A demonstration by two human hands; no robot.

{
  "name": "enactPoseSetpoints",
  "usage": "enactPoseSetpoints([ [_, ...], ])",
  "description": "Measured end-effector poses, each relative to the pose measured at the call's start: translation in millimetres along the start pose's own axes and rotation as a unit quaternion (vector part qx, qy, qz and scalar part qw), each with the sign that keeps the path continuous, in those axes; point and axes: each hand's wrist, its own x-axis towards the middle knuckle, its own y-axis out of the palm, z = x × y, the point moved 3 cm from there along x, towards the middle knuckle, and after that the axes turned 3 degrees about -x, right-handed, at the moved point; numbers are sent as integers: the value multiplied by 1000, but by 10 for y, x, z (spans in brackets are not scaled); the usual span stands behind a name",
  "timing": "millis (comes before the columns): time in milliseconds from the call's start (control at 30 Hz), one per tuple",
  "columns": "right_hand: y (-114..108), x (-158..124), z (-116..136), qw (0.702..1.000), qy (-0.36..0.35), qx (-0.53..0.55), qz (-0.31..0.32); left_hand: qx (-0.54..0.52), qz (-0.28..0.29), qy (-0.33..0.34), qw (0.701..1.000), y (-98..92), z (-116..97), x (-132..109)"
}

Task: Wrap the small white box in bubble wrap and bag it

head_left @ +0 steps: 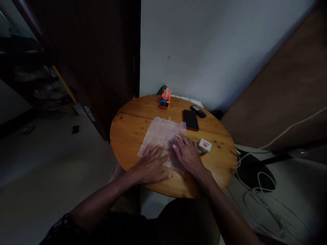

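A sheet of clear bubble wrap [163, 131] lies flat on the round wooden table [127, 119]. My left hand [152, 164] rests on its near left part, fingers spread and pointing away from me. On the right part of the sheet lies my right hand [187, 153], its fingers stretched out and the thumb apart. Just right of that hand is a small white box [205, 145] with a red mark. Beyond the sheet, a black tablet-like slab [190, 119] with a red edge lies near its far right corner.
An orange tape dispenser [166, 98] stands at the table's far edge, by the wall [204, 44]. A dark remote or phone with buttons [198, 111] lies at the back right. Loose pale cables [263, 197] coil on the floor to the right. A dark door [102, 51] stands at the left.
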Motion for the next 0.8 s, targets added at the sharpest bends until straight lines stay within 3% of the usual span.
enactPoseSetpoints([
  [100,-238,-51,-254,999,17,-16,-34,0,-4,-1,1000,43,26,-20],
  [200,-333,-160,-707,996,76,-22,-49,10,-14,-3,1000,75,30,-20],
  [300,-172,-289,-1156,991,132,10,-15,14,-20,-7,1000,97,30,-18],
  [400,79,-391,-1395,983,147,109,-3,14,-24,-4,1000,98,29,-22],
  [533,225,-482,-1399,976,159,144,-34,15,-27,-6,1000,69,10,-32],
  [800,138,-604,-1201,971,185,110,-108,17,-17,-15,1000,40,-31,-39],
])
